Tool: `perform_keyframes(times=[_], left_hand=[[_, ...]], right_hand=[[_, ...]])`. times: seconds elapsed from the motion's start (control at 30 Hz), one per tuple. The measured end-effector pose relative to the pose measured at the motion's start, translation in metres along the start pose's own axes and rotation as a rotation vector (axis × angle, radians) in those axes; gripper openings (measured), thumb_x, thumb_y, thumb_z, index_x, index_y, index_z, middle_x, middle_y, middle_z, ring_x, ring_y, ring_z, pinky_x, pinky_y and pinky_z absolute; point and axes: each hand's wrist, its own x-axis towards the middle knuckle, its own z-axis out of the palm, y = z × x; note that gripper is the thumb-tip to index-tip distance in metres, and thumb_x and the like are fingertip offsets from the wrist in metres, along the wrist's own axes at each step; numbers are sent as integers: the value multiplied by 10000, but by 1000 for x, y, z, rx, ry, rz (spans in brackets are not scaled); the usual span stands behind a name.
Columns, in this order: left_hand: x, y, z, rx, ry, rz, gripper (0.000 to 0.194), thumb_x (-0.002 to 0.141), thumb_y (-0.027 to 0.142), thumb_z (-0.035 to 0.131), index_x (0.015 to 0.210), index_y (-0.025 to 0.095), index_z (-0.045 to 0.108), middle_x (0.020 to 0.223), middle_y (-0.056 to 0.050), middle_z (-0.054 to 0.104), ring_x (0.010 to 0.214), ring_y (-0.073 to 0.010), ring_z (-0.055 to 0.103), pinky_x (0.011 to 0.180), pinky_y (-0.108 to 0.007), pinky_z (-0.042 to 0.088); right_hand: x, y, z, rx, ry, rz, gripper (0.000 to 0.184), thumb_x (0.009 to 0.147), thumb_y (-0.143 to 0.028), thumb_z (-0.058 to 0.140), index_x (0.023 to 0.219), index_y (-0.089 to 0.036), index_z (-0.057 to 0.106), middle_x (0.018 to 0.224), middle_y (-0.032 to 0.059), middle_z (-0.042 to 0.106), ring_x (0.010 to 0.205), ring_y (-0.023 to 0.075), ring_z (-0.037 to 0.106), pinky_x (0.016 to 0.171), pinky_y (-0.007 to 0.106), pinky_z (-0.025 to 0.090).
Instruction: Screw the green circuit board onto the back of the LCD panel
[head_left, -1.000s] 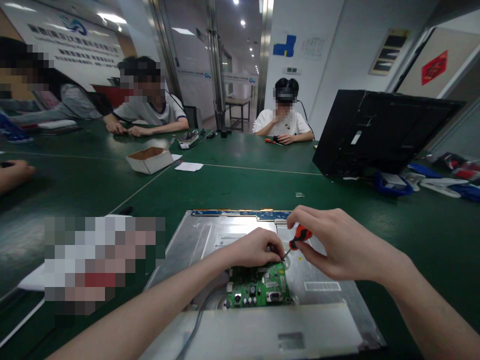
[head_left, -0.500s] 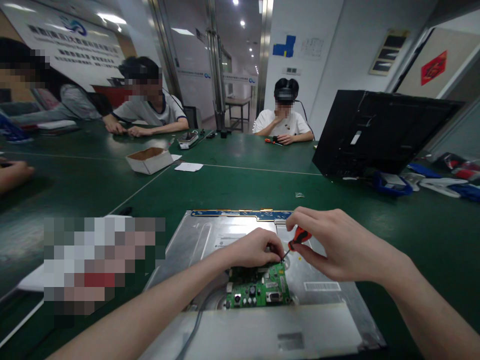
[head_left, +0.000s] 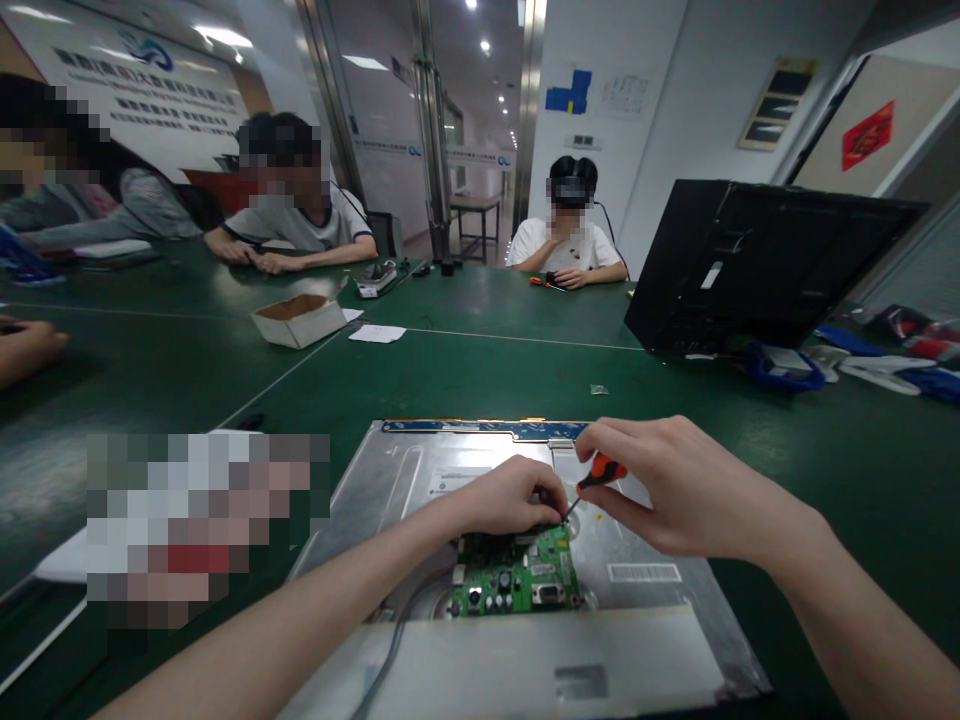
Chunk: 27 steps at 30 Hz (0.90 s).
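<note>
A green circuit board (head_left: 517,580) lies on the silver metal back of a display panel (head_left: 645,600) in front of me. My right hand (head_left: 667,485) grips a red and black screwdriver (head_left: 602,471), tilted so that its tip meets the board's far right corner. At that same corner my left hand (head_left: 514,495) is closed, thumb and fingertips pinched beside the tip. Whatever those fingers hold, if anything, is too small to make out. A grey cable (head_left: 397,640) runs from the board's left side toward me.
A black monitor housing (head_left: 765,265) stands at the right, with a blue tray (head_left: 784,368) beside it. An open cardboard box (head_left: 298,322) and a white paper (head_left: 377,334) lie on the green table (head_left: 480,370). Several people sit around it.
The screwdriver handle and my right hand have shifted very slightly, the tip staying at the board's corner. My left hand has not visibly moved.
</note>
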Motion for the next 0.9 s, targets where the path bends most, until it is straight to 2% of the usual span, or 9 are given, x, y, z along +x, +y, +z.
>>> perform_keyframes(times=[0.17, 0.3, 0.43, 0.57, 0.73, 0.9], left_hand=[[0, -1, 1, 7, 8, -10, 146, 735, 22, 665, 801, 140, 720, 750, 3, 695, 713, -142, 623, 669, -206, 442], [0, 0, 0, -4, -2, -2, 158, 742, 13, 655, 824, 133, 718, 757, -2, 695, 719, -143, 622, 674, -210, 446], [-1, 1, 0, -6, 7, -7, 163, 742, 8, 654, 818, 137, 716, 758, -2, 695, 727, -144, 624, 675, -211, 448], [0, 0, 0, 0, -1, 8, 154, 733, 8, 664, 793, 141, 712, 722, 11, 681, 701, -136, 611, 660, -205, 443], [1, -2, 1, 3, -9, -5, 149, 742, 17, 656, 780, 149, 713, 716, 16, 673, 706, -135, 616, 662, -203, 450], [0, -2, 0, 6, -10, 5, 165, 752, 22, 652, 833, 150, 717, 749, 8, 685, 718, -139, 621, 668, -212, 455]], right_hand=[[-1, -1, -1, 56, -16, 0, 162, 822, -125, 546, 953, -214, 507, 869, -9, 622, 677, 137, 531, 595, 264, 332], [1, 5, 5, -20, 40, 17, 45, 889, -212, 542, 916, -221, 507, 788, -24, 622, 608, 127, 526, 539, 255, 281], [3, 7, 7, -114, 64, 17, 96, 923, -296, 528, 874, -215, 514, 731, -14, 624, 564, 130, 529, 503, 264, 229], [1, 2, 4, -74, 49, -13, 94, 885, -235, 534, 971, -206, 509, 879, 21, 632, 658, 148, 554, 529, 270, 271], [0, 1, 4, -10, 49, -8, 208, 823, -138, 544, 1008, -210, 484, 850, -2, 624, 643, 136, 547, 536, 264, 291], [3, 4, 8, -65, 72, 26, 121, 892, -251, 557, 994, -223, 496, 798, -4, 664, 637, 158, 598, 518, 259, 280]])
